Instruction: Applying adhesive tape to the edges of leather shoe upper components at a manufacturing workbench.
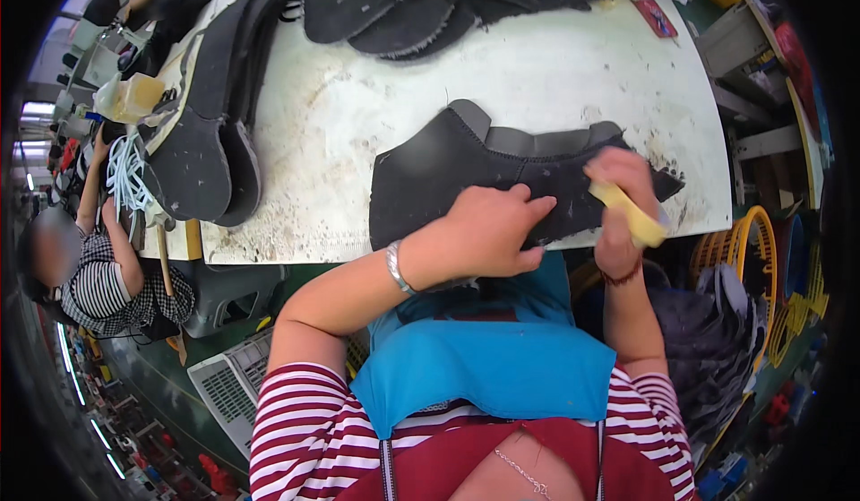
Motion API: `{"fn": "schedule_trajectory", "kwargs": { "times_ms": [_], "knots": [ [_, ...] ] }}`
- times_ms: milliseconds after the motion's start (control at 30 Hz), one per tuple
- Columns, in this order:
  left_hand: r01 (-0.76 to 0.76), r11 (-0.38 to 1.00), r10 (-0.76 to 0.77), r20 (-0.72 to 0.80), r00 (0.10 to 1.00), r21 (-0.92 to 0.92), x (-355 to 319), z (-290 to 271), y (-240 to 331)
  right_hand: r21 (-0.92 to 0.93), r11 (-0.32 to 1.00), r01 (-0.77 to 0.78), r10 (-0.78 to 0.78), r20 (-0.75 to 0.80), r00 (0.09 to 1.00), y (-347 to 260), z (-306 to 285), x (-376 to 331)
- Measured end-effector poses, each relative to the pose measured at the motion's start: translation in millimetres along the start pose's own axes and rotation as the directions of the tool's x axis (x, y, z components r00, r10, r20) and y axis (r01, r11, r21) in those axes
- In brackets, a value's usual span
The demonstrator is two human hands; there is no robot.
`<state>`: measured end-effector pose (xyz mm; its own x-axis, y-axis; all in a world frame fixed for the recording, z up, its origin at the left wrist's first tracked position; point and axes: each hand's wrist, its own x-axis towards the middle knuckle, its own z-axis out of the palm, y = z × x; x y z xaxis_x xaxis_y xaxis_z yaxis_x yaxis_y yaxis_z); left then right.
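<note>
On the near edge of the table lies a dark, stitched sheet piece [430, 174], like a shoe upper, with a curved seam and a raised flap along its far side. My left hand [497, 232] presses down on its near part, thumb and forefinger spread. Over the right end of the piece, my right hand [623, 196] has its fingers closed round a pale yellow curved object [632, 214]. Whether this is a tape roll or a handle, I cannot tell. The fingers cover part of it.
Stacked dark cut pieces lie at the table's far side [385, 8] and left side [202, 151]. A red packet [657, 17] is at the far right. Yellow baskets [757, 268] and dark material stand to the right. Another person [98, 268] sits at the left.
</note>
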<state>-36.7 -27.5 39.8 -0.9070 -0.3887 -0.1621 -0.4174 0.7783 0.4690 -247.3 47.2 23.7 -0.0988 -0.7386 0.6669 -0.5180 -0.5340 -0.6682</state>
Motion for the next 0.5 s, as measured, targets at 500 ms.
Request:
{"fn": "schedule_trajectory", "kwargs": {
  "times_ms": [500],
  "knots": [
    [-0.112, 0.088, -0.330, -0.135, 0.934, -0.990, -17, 25, -21, 0.176, 0.965, -0.196, 0.167, 0.168, 0.972, -7, 61, -10]
  ]
}}
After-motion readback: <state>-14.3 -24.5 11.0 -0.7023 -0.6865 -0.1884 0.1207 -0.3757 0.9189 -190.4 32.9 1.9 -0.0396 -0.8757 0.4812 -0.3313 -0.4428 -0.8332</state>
